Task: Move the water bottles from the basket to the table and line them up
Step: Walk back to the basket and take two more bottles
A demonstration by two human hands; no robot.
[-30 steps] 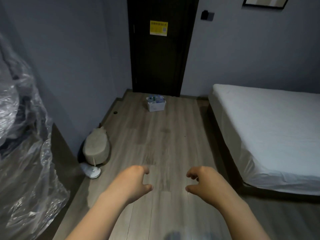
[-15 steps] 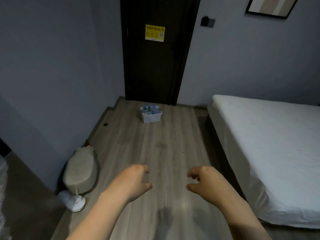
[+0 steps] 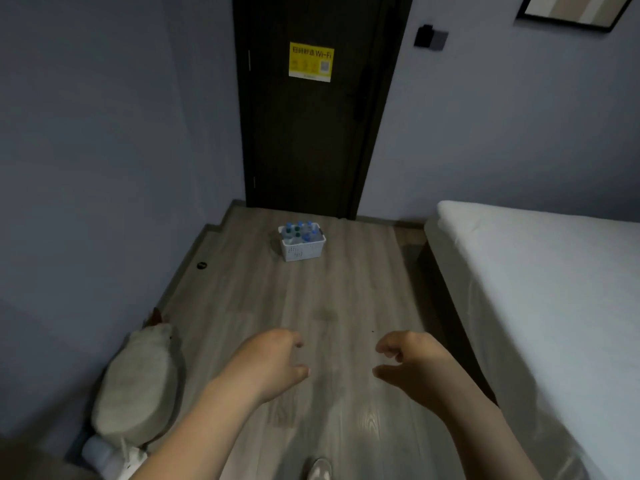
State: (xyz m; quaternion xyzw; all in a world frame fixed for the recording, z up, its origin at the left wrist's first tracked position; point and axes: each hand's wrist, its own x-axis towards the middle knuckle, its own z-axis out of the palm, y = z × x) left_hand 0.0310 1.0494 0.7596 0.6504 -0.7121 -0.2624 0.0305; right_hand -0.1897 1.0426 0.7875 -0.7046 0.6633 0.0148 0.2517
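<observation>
A white perforated basket (image 3: 301, 251) stands on the wooden floor in front of a dark door. Several clear water bottles (image 3: 300, 232) with blue caps stand upright inside it. My left hand (image 3: 268, 363) and my right hand (image 3: 410, 367) hang in the air low in the view, well short of the basket. Both have loosely curled fingers and hold nothing. No table is in view.
A bed with a white sheet (image 3: 540, 292) fills the right side. A covered fan (image 3: 138, 386) on a white base stands by the left wall. The dark door (image 3: 311, 133) bears a yellow Wi-Fi sign. A shoe tip (image 3: 320, 469) shows at the bottom edge.
The view has moved forward toward the basket, which now looks larger and nearer. The plastic-wrapped bundle at the left has dropped out of view. Both hands keep the same pose.
</observation>
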